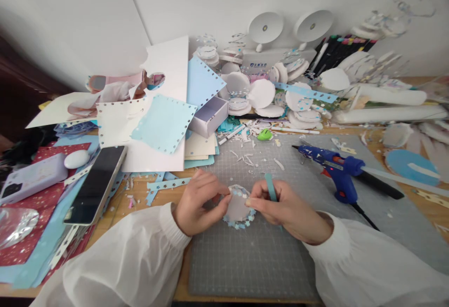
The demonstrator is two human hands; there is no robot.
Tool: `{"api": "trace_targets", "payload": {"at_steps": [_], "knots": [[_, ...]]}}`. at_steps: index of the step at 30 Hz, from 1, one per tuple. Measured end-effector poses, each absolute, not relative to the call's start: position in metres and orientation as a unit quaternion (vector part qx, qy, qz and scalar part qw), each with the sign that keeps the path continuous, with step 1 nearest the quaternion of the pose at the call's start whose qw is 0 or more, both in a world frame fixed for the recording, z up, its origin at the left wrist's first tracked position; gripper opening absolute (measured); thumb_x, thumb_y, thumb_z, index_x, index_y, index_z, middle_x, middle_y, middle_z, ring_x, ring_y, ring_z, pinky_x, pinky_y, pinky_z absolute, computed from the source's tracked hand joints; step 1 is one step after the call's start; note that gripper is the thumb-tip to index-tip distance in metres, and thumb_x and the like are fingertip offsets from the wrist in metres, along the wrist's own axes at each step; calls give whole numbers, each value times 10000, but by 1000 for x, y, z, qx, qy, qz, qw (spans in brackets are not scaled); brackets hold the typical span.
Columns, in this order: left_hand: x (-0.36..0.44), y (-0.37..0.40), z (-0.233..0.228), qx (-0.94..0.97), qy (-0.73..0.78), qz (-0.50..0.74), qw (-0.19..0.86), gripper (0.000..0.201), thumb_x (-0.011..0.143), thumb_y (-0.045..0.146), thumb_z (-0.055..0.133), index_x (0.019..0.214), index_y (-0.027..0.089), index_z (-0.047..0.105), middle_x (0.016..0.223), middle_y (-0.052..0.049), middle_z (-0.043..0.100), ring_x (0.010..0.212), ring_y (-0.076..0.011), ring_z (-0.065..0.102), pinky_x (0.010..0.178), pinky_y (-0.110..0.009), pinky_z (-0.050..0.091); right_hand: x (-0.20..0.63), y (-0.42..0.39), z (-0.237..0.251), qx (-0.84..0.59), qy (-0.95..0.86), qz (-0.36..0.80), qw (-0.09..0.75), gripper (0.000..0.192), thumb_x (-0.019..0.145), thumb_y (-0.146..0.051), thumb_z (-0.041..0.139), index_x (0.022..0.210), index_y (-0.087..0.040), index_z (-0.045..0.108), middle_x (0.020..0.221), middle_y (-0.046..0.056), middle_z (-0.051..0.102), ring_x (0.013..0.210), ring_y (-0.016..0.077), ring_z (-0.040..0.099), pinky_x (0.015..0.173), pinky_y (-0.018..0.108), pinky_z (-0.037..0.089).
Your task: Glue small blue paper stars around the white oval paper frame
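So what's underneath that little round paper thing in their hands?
A grey gridded cutting mat lies under the paper disc, which has a blue punched trim. The left hand and right hand pinch its edges. Fingers cover the mat right beneath it.

A blue glue gun lies on the grey mat. A phone rests on the left — near it, punched paper sheets and a white mouse.
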State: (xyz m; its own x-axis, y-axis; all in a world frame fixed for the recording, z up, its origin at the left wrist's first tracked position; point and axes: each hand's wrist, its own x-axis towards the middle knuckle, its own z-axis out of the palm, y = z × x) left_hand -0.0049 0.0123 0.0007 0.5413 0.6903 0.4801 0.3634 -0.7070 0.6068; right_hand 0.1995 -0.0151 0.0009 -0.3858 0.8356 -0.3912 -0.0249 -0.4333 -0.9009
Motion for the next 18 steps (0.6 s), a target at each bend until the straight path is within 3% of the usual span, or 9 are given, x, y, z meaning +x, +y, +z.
{"api": "trace_targets", "payload": {"at_steps": [7, 14, 16, 18], "knots": [[-5, 12, -5, 861, 286, 364, 209, 100, 835, 133, 518, 764, 160, 584, 590, -13, 581, 570, -135, 483, 617, -299, 321, 200, -15, 0, -478, -442, 687, 323, 279, 731, -383, 677, 647, -169, 519, 417, -107, 323, 372, 28, 218, 375, 196, 143], [-7, 12, -4, 849, 281, 382, 231, 57, 831, 168, 554, 814, 153, 606, 583, -4, 539, 566, -134, 464, 614, -295, 325, 199, -14, 3, -468, -411, 708, 334, 291, 732, -381, 682, 639, -163, 512, 395, -117, 289, 364, 18, 183, 376, 193, 125], [-9, 13, -3, 834, 289, 395, 255, 185, 827, 289, 587, 944, 148, 617, 651, -22, 551, 626, -155, 491, 639, -302, 356, 201, -12, 6, -459, -385, 727, 334, 295, 728, -385, 684, 642, -168, 504, 387, -124, 264, 355, 16, 165, 371, 191, 115], [-10, 13, -2, 819, 294, 401, 285, 488, 767, 456, 642, 1127, 135, 567, 796, -65, 577, 747, -196, 523, 703, -329, 401, 203, -10, 8, -453, -356, 746, 335, 288, 729, -389, 682, 664, -175, 501, 387, -130, 241, 349, 15, 143, 365, 187, 104]]}}
